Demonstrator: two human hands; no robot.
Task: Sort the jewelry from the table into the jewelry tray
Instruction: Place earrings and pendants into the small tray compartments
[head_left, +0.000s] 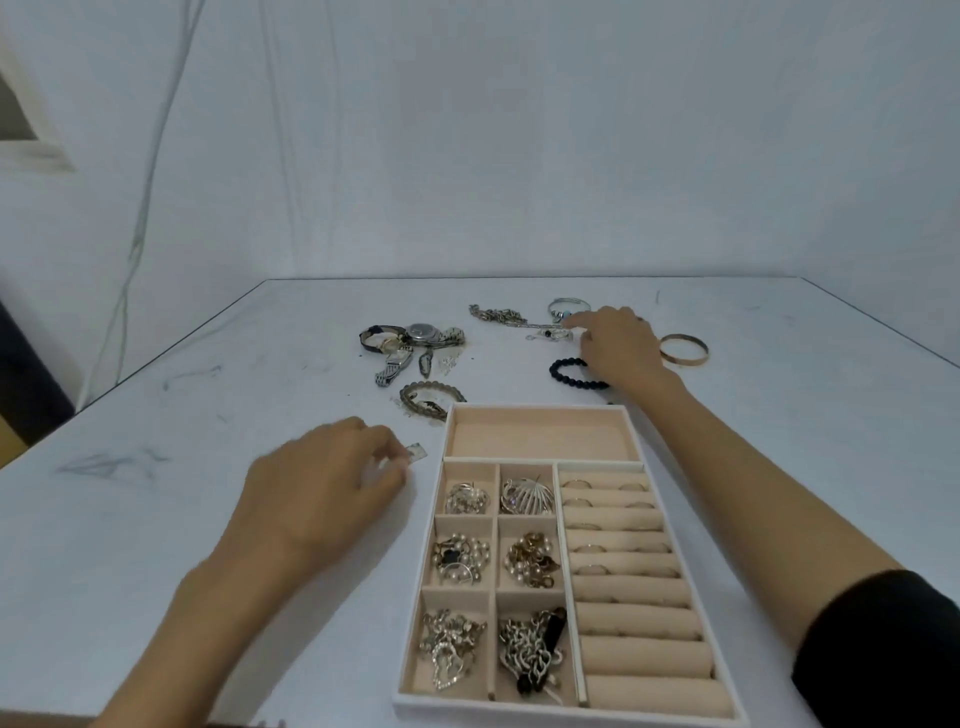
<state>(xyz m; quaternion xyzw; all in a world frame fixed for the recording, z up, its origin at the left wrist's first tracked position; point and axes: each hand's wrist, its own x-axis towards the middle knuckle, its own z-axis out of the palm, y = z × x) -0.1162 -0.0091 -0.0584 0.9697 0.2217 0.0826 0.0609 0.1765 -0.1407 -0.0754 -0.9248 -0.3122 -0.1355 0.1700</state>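
A beige jewelry tray lies in front of me, with several small compartments holding chains and earrings and ring rolls on its right side. Its long top compartment holds nothing. My left hand pinches a small silvery piece just left of the tray. My right hand reaches past the tray, fingers extended onto a silver chain with a dark stone. Beneath that hand lies a dark bead bracelet. I cannot see if the fingers grip the chain.
On the white table lie watches, a scalloped silver bracelet, a chain, a silver bangle with a blue bead and a gold bangle. A white wall rises behind the table.
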